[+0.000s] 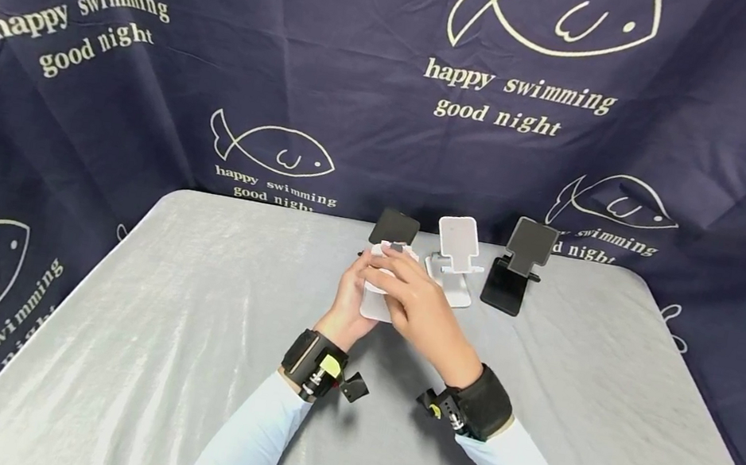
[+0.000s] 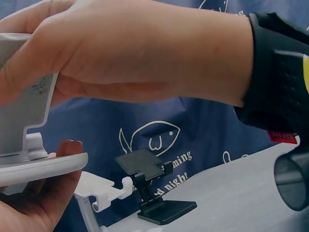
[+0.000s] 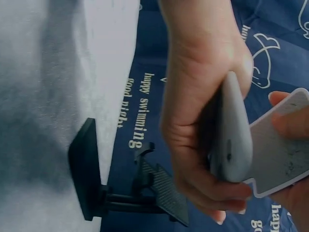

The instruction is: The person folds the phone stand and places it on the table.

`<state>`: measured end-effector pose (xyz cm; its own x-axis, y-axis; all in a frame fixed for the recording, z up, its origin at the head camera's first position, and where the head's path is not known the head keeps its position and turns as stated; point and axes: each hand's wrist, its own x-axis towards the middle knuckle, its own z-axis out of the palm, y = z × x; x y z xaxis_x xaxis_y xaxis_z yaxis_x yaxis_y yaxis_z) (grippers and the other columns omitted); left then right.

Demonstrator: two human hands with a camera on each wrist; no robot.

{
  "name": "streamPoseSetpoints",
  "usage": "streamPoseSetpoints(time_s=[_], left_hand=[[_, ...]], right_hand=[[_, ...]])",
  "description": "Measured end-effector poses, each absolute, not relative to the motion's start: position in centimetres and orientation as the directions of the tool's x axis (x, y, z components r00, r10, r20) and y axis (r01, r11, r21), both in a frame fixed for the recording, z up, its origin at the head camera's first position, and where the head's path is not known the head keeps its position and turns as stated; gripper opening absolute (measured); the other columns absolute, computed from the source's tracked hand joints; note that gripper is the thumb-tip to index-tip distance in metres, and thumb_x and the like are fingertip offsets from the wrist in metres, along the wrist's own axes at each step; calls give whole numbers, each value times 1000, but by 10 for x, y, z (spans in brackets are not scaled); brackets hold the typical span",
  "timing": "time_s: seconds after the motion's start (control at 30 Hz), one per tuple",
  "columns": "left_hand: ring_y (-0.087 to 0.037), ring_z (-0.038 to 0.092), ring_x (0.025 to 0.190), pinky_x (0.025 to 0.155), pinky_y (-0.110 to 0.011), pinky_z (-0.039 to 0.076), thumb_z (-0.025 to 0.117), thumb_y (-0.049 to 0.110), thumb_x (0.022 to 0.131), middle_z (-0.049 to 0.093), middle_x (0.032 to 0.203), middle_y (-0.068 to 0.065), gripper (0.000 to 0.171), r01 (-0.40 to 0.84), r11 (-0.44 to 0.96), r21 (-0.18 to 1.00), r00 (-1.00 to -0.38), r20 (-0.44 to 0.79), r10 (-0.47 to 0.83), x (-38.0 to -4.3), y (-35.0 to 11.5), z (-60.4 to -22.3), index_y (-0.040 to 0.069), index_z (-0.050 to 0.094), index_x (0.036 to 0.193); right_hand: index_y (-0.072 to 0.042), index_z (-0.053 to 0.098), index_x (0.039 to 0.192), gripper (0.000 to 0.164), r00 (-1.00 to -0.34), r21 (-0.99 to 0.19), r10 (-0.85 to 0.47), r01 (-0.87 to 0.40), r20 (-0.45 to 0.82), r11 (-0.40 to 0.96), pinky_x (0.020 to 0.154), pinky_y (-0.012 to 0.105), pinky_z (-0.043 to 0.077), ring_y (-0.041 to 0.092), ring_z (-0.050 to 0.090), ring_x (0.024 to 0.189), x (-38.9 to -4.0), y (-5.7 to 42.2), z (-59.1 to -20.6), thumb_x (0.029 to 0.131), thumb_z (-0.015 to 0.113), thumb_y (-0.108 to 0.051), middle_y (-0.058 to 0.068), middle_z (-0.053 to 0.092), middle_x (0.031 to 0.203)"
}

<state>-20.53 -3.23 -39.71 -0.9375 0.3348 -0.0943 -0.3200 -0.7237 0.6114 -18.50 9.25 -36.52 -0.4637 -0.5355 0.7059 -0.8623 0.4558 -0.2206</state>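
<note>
Both hands hold a white folding phone stand above the table's middle. My left hand (image 1: 349, 305) pinches its plate (image 2: 36, 104) between thumb and fingers, as the left wrist view shows. The right hand (image 1: 417, 299) grips the rounded base (image 3: 236, 137), its fingers curled round the edge in the right wrist view. Plate and base stand at an angle to each other, joined at a hinge (image 2: 35, 145). In the head view, the hands cover much of this white stand (image 1: 374, 307).
Behind the hands stands a black phone stand (image 1: 395, 226), partly hidden. To its right are a white stand (image 1: 459, 245) and another black stand (image 1: 530, 248). The table (image 1: 184, 333) has a pale grey cloth; a dark blue printed curtain (image 1: 366, 87) hangs behind it.
</note>
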Motion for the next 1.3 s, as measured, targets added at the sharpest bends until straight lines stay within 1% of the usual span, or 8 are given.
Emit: streamPoseSetpoints(time_s=[0.27, 0.47, 0.57, 0.67, 0.77, 0.87, 1.07, 1.3], left_hand=[[-1, 57, 98, 89, -17, 44, 10, 44, 102, 58, 105, 11, 52, -305, -682, 665, -936, -75, 345, -200, -32, -390, 15, 43, 129], [-2, 59, 92, 84, -17, 46, 23, 49, 101, 62, 98, 11, 43, -327, -670, 666, -941, -161, 299, -201, -32, -394, 22, 55, 111], [-4, 61, 93, 84, -18, 47, 19, 47, 101, 62, 101, 7, 48, -313, -674, 669, -943, -138, 301, -203, -31, -395, 18, 52, 119], [-9, 61, 99, 86, -21, 48, 12, 46, 101, 60, 109, 0, 58, -297, -679, 671, -941, -87, 326, -205, -31, -395, 8, 40, 136], [-13, 59, 103, 87, -24, 48, 7, 45, 101, 56, 115, -6, 65, -292, -687, 666, -937, -54, 346, -206, -30, -395, 3, 27, 146], [-15, 58, 104, 87, -25, 48, 5, 45, 101, 55, 115, -9, 66, -295, -697, 653, -933, -40, 358, -207, -30, -395, 1, 24, 147], [-17, 59, 102, 85, -28, 50, 6, 44, 102, 57, 113, -7, 62, -321, -723, 612, -926, -44, 374, -207, -31, -396, 3, 29, 142], [-18, 58, 106, 86, -29, 50, 4, 44, 101, 48, 125, -11, 63, -307, -701, 644, -928, -39, 370, -206, -35, -397, 5, 21, 148]], right_hand=[[-13, 66, 118, 32, -468, -213, -551, -860, 690, 464, 110, 48, 33, 29, 47, 130, -182, 96, -378, 86, 60, -12, 8, 61, 124], [-17, 60, 129, 40, -502, -182, -601, -839, 621, 513, 113, 53, 25, 27, 37, 137, -179, 99, -385, 90, 61, -29, 7, 54, 136], [-19, 55, 135, 46, -513, -161, -626, -832, 587, 531, 115, 53, 21, 26, 32, 141, -178, 100, -389, 91, 58, -35, 6, 48, 143], [-20, 48, 140, 53, -520, -136, -647, -826, 557, 547, 115, 55, 18, 26, 25, 144, -176, 101, -393, 92, 56, -39, 5, 40, 149], [-21, 43, 143, 56, -523, -123, -655, -823, 546, 554, 115, 56, 16, 25, 22, 145, -175, 102, -396, 93, 55, -41, 4, 35, 153], [-21, 40, 145, 57, -525, -108, -659, -819, 539, 563, 115, 56, 16, 26, 20, 146, -174, 102, -397, 93, 52, -42, 4, 32, 154], [-23, 29, 150, 62, -547, -64, -678, -799, 491, 598, 117, 50, 15, 24, 14, 147, -172, 101, -402, 97, 41, -52, 1, 22, 158], [-21, 26, 151, 65, -570, -56, -670, -780, 475, 623, 118, 46, 13, 24, 11, 148, -170, 99, -408, 97, 34, -57, 0, 18, 159]])
